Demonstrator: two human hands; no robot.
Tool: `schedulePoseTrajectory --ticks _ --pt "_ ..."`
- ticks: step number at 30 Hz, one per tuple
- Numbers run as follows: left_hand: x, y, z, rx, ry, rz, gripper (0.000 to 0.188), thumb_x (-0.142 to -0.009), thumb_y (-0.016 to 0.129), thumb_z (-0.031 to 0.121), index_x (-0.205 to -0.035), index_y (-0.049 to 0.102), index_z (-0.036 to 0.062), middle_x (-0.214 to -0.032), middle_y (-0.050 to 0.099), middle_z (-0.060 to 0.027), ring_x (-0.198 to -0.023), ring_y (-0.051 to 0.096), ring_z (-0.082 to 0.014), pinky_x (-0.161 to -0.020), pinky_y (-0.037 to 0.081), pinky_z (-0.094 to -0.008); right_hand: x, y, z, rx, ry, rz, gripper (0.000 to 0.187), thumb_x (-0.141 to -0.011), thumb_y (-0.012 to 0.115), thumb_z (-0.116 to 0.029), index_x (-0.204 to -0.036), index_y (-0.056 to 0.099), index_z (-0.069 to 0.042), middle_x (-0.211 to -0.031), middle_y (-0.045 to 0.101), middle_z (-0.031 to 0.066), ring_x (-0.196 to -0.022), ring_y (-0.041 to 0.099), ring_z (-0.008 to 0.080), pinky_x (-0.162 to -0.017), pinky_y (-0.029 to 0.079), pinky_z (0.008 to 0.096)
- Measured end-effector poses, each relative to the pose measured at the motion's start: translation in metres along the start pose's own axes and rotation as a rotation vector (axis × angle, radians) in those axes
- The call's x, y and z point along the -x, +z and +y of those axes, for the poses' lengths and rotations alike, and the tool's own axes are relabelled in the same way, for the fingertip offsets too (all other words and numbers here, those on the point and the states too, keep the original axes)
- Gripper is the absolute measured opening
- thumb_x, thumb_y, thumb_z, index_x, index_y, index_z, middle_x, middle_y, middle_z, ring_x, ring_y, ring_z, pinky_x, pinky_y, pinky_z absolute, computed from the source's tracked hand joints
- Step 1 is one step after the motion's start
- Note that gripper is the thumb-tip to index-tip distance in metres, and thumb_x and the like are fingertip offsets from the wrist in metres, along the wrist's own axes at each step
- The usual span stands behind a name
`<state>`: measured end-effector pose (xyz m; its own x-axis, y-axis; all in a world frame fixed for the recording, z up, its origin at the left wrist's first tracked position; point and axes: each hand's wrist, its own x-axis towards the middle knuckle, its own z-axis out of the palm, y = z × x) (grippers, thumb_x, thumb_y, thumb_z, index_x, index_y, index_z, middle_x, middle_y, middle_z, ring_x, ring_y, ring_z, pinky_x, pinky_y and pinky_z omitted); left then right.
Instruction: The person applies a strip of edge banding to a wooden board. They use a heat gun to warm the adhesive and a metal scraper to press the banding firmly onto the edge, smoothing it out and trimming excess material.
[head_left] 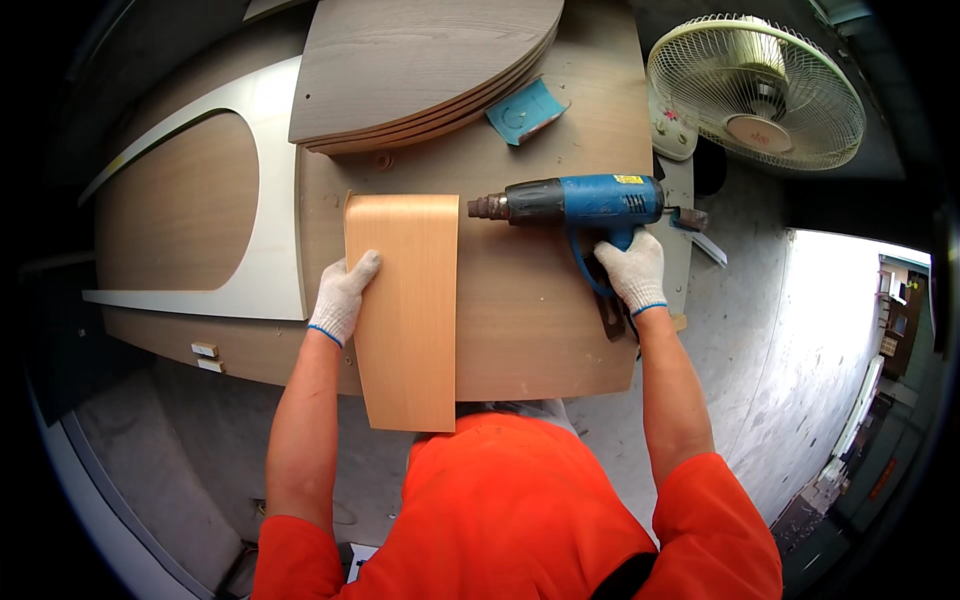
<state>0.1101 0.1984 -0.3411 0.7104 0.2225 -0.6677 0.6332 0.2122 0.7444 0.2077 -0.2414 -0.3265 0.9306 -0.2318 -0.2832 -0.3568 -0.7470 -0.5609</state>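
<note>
Single head view, fisheye, looks steeply down from above onto workbench [520, 330], close range, edges bent

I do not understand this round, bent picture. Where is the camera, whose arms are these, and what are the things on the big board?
The camera sits on a person's head and looks down, so straight edges bend. Both arms are that person's own, in white gloves. The left hand presses on a light wooden sheet lying on a large brown board. The right hand grips a blue heat gun, its nozzle pointing at the sheet. Behind lie stacked curved panels, a blue sanding block and a fan.
</note>
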Motion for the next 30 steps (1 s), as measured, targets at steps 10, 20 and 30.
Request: schedulePoseTrajectory --ticks 10,20,30 --pt "-0.002 -0.001 -0.003 -0.005 -0.003 0.007 0.050 -0.106 0.079 0.033 -0.130 0.073 -0.0097 -0.117 0.078 -0.0145 -0.099 0.075 -0.0196 -0.088 0.062 -0.0364 -0.001 -0.004 -0.004 -0.016 0.027 -0.046 0.048 -0.074 0.081 -0.035 -0.094 0.076 0.008 -0.084 0.078 0.0276 -0.085 0.079 0.0431 -0.085 0.063 0.0470" --pt "-0.001 -0.002 -0.002 -0.008 0.007 0.002 0.048 -0.106 0.079 0.032 -0.130 0.073 -0.0096 -0.116 0.079 -0.0141 -0.098 0.075 -0.0192 -0.088 0.062 -0.0358 -0.001 -0.002 -0.004 0.069 0.006 -0.032 0.050 -0.074 0.081 -0.037 -0.096 0.077 0.007 -0.090 0.078 0.0297 -0.093 0.079 0.0448 -0.091 0.062 0.0487" --pt "0.000 -0.001 -0.001 -0.007 0.008 -0.003 0.049 -0.106 0.079 0.033 -0.130 0.073 -0.0096 -0.116 0.079 -0.0136 -0.098 0.075 -0.0188 -0.088 0.062 -0.0356 0.000 -0.007 -0.012 0.044 0.036 -0.052 0.050 -0.073 0.081 -0.037 -0.097 0.077 0.008 -0.085 0.078 0.0285 -0.089 0.079 0.0448 -0.090 0.062 0.0478"
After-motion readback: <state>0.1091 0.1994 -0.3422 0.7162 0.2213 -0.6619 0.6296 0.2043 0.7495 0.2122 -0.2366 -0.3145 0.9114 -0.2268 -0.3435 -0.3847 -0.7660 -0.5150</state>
